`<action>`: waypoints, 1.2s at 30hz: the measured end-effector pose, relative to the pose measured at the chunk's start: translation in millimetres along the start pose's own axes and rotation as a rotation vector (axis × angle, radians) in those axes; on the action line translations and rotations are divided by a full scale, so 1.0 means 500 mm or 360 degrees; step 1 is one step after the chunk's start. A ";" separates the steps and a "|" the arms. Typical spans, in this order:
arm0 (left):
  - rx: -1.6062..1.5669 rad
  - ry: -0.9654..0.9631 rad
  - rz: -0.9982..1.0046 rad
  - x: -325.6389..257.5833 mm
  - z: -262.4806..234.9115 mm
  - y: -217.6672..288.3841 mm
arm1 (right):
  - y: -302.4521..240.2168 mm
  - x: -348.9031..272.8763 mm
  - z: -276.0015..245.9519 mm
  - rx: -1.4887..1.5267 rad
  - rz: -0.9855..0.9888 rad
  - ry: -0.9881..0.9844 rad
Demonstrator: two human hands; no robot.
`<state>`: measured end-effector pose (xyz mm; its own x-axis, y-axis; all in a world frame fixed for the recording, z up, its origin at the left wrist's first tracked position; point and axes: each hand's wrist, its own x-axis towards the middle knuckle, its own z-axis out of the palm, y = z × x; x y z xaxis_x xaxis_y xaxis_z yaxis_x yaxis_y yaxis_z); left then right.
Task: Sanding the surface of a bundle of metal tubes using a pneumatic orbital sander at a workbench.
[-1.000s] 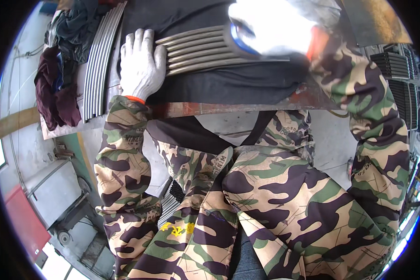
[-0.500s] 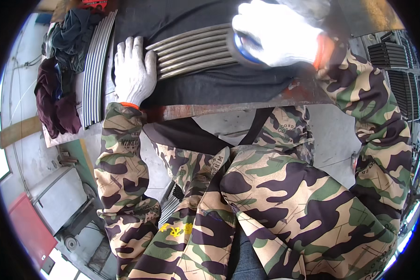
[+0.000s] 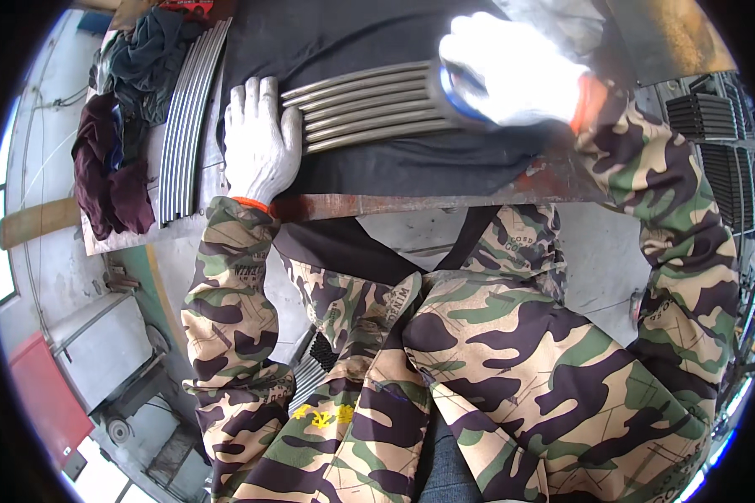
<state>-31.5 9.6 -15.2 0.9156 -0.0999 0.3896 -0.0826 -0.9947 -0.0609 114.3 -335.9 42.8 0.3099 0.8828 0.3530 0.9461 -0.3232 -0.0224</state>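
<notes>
Several grey metal tubes (image 3: 365, 102) lie side by side on a black cloth (image 3: 394, 170) in front of me. My left hand (image 3: 264, 147), in a white glove with an orange cuff, rests flat at their left ends with its fingers stretched out. Over the right part of the tubes is my right hand (image 3: 512, 75), also gloved and washed out by glare. Its fingers are closed on a blue-edged pad (image 3: 461, 99), pressed against or just above the tubes. Motion blurs the pad, and the glove covers most of it.
Another row of metal tubes (image 3: 195, 121) lies at the table's left side. Beside it are a maroon cloth (image 3: 116, 184) and a dark grey-green cloth (image 3: 149, 67). The worn table edge (image 3: 394, 204) runs before my body. Stacked dark bars (image 3: 700, 117) stand at the right.
The whole view has shifted a little, so the table and both hands appear slightly lower and farther right. My left hand stays on the tube ends; the right still grips the pad.
</notes>
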 end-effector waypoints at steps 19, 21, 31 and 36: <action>-0.0131 -0.0011 -0.0002 0.009 0.021 0.034 | -0.024 0.084 -0.006 -0.0001 0.0248 -0.0471; -0.0085 0.0041 0.0018 0.010 0.028 0.034 | -0.012 0.094 0.003 -0.0043 0.0227 -0.0445; -0.0050 0.0115 -0.0020 0.013 0.029 0.040 | -0.053 0.167 0.047 -0.0063 0.0117 -0.0294; -0.0153 0.0129 -0.0020 0.014 0.037 0.049 | -0.066 0.177 0.042 -0.0016 0.0122 -0.0406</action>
<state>-19.9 -15.1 -31.1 0.8822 -0.0853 0.4630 -0.1124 -0.9932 0.0312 112.3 -239.8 55.0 0.3958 0.9125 0.1036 0.9183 -0.3948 -0.0305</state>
